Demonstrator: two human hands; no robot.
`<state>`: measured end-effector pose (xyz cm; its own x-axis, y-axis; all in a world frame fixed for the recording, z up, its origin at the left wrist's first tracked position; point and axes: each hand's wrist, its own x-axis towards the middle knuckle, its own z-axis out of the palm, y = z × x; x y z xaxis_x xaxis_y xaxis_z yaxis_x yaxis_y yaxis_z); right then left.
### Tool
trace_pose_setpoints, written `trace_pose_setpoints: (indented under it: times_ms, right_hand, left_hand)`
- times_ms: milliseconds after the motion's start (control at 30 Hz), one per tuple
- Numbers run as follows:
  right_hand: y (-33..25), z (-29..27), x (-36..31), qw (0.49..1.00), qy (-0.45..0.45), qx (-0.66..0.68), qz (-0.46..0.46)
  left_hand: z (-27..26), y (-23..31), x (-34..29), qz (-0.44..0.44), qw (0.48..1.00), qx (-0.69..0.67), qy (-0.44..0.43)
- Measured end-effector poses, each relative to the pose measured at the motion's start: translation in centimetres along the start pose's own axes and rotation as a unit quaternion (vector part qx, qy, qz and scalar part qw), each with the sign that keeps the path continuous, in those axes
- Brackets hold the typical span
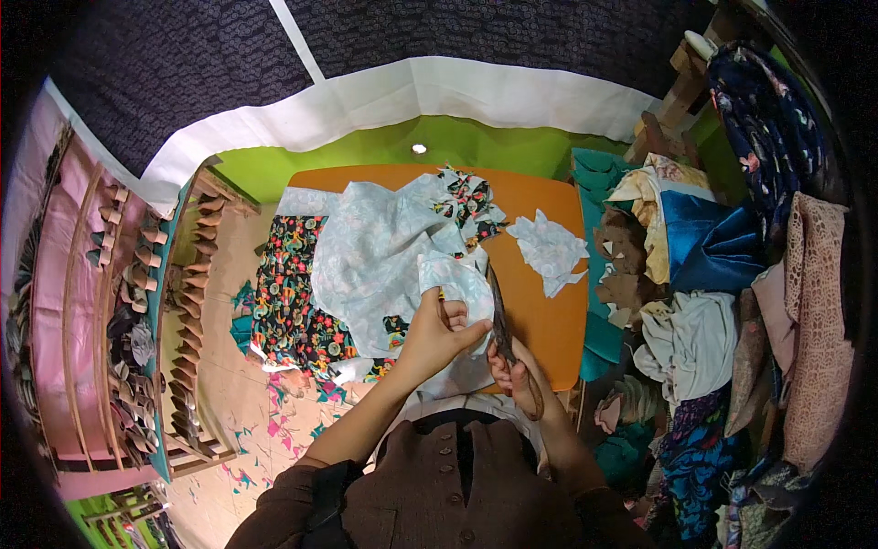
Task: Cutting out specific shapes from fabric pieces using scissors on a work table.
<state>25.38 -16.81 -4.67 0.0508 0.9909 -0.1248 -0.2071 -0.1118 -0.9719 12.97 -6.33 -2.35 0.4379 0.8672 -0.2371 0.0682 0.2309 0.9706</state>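
Note:
My left hand (pixel 432 335) pinches the edge of a pale cloth piece (pixel 463 282) with a faint pattern, in front of my body. Dark, worn scissors (pixel 500 322) are in my right hand (pixel 518 377), their blades pointing away from me along the right edge of that piece. A larger pale cloth (pixel 370 265) spreads over the table to the left, rumpled. Part of it covers a black fabric with a bright floral print (pixel 291 279), which hangs over the table's left side. More of this print shows at the far end.
Jagged pale scraps (pixel 550 252) lie on the right of the orange table (pixel 546 339). Folded fabrics, including a shiny blue one (pixel 709 240), crowd the right side. Racks of wooden shoe forms (pixel 190 316) stand at left. Coloured offcuts (pixel 240 476) litter the floor.

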Motion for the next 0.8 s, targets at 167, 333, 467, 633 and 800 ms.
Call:
trace_pose_setpoints:
  times_ms: [167,333,467,633,800]
  right_hand:
    - [-0.3,0.5,0.2,0.997,-0.022,0.027,0.065]
    - [-0.1,1.4,0.5,0.998,-0.007,0.026,0.052]
    - [-0.1,2.1,0.6,0.998,0.011,-0.044,0.047]
    - [-0.8,3.8,0.7,0.990,0.030,-0.130,0.034]
    - [-0.2,5.0,0.9,0.992,0.028,-0.122,-0.016]
  left_hand:
    - [-1.7,0.3,0.3,0.001,0.999,0.032,-0.029]
    - [-2.9,-0.3,0.6,0.028,0.997,0.009,-0.065]
    - [-2.4,0.7,0.1,0.083,0.995,-0.046,-0.029]
    - [-3.6,0.3,0.3,0.011,0.995,-0.101,0.003]
    - [-4.1,1.0,-0.1,0.029,0.995,-0.073,0.054]
